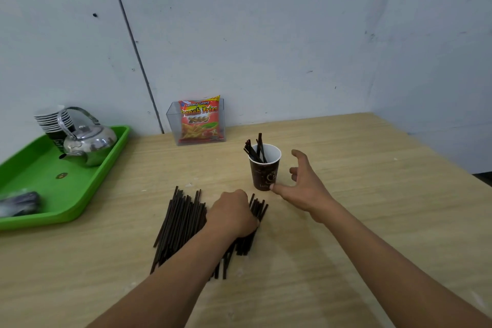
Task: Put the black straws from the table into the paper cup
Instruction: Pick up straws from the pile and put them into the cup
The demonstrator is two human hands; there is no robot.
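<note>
A pile of black straws (181,224) lies on the wooden table, near its middle. My left hand (234,214) rests on the right part of the pile, its fingers curled around a small bunch of straws. Behind the pile stands a dark brown paper cup (264,173) with a white inside, and several black straws (255,148) stick out of it. My right hand (303,181) is spread beside the cup on its right. Its thumb tip touches the cup's base, and the fingers stay apart from the cup.
A green tray (87,194) at the left holds a metal kettle (87,144), a stack of paper cups (52,121) and a dark wrapped bundle (20,202). A clear box with a snack bag (199,121) stands against the wall. The table's right edge (452,157) runs diagonally.
</note>
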